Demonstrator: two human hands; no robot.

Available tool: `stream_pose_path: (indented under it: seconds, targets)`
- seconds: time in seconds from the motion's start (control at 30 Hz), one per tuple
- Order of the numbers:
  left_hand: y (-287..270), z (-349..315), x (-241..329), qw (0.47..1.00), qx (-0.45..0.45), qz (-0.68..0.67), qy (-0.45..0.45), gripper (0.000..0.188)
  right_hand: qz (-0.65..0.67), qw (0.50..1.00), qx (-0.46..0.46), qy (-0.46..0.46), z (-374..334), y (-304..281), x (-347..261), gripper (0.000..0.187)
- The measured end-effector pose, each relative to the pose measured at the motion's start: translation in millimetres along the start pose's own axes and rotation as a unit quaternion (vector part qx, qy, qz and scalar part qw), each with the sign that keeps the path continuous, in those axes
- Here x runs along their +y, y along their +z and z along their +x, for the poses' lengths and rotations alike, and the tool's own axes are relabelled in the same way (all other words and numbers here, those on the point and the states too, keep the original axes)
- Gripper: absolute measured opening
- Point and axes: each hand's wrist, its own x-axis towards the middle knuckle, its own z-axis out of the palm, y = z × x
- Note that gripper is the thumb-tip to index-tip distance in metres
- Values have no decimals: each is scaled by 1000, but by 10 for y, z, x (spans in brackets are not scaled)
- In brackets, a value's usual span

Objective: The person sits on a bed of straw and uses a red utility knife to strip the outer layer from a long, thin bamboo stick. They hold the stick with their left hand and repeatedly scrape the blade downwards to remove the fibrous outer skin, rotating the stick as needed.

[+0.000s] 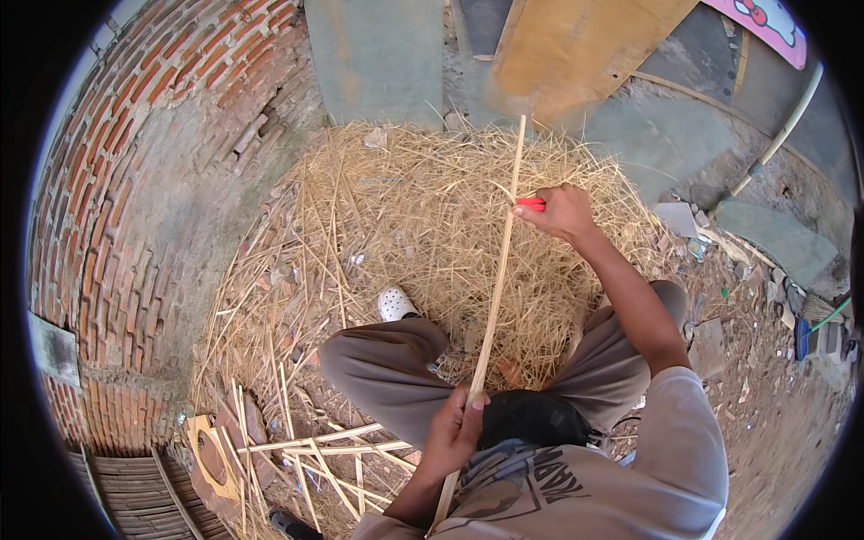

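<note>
A long, pale strip that looks like split bamboo (498,297) runs from beside my body up over the shavings. Low on the strip, my left hand (456,430) is closed around it near my lap. Farther out, my right hand (562,212) grips a red-handled tool (532,204) against the strip's upper part. The tool looks like a knife, but its blade is hardly visible. A thin curl stands off the strip where the tool meets it. Below lies a wide heap of straw-coloured shavings (405,216), between and beyond my bent legs.
Several loose strips (328,445) lie crossed at the lower left, beside a wooden board with a round hole (209,463). A worn brick wall (135,225) rises on the left. Flat panels (376,63) lean at the back. Rubble and a pale pipe (783,135) are on the right.
</note>
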Motion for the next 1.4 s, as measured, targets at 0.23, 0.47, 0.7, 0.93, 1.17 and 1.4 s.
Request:
stream_pose_path:
  seconds: [0.23,0.47,0.7,0.93,1.17,1.4]
  targets:
    - [2,-235,-9,997,-19,77,2,17,2,992,21,124,345,-206,444,84]
    - [2,-277,86,987,-25,154,25,16,-14,983,53,174,582,-333,710,85]
    - [58,-327,60,981,-87,170,-31,16,29,935,43,350,583,-350,1397,83]
    - [19,-186,-119,997,6,61,-35,20,9,946,-10,323,290,-208,1980,87]
    - [-56,367,186,996,83,-14,38,32,70,993,-96,-15,-296,-398,-235,76]
    - [-71,360,271,991,128,-12,44,38,52,967,-63,-243,-678,-240,-870,71]
